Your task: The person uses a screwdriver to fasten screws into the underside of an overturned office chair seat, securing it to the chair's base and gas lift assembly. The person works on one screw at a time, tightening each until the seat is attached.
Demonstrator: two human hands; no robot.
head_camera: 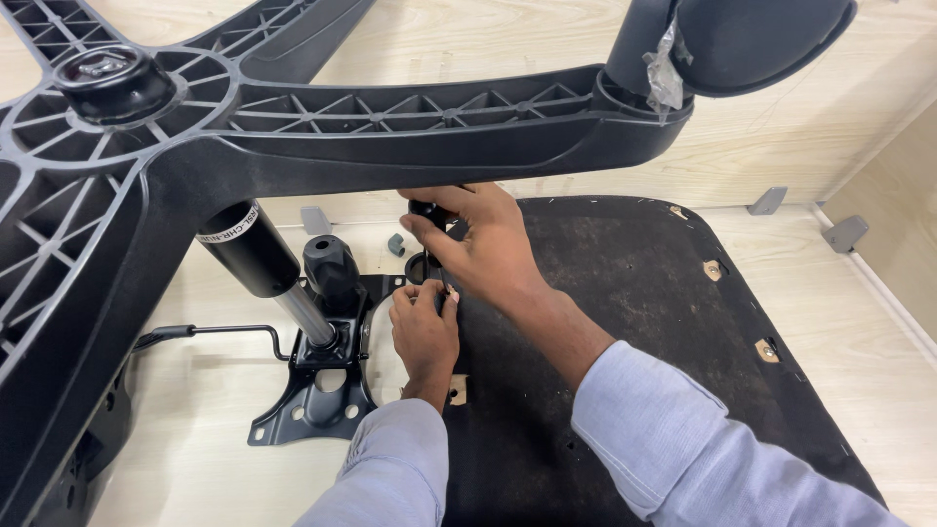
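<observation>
Pale wooden flooring point(195, 410) is being covered by an upturned black fabric-lined seat pan point(625, 293); a small black part point(426, 211), perhaps a tool, is being gripped by the right hand point(483, 244), while the black metal tilt mechanism point(327, 376) is being pinched at its edge by the left hand point(425, 332).

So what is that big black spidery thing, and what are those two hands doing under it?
The picture comes from a camera worn on a person's head, looking down at their own hands. The big spidery thing is a black plastic chair base, the star-shaped foot of an office chair, lying on its side close to the camera. A caster wheel sits at the end of one leg. A gas lift cylinder runs from the base down into a black metal tilt mechanism. That plate lies against an upside-down chair seat on a pale wooden surface. The right hand grips a small dark tool, partly hidden. The left hand steadies the plate's edge.
</observation>
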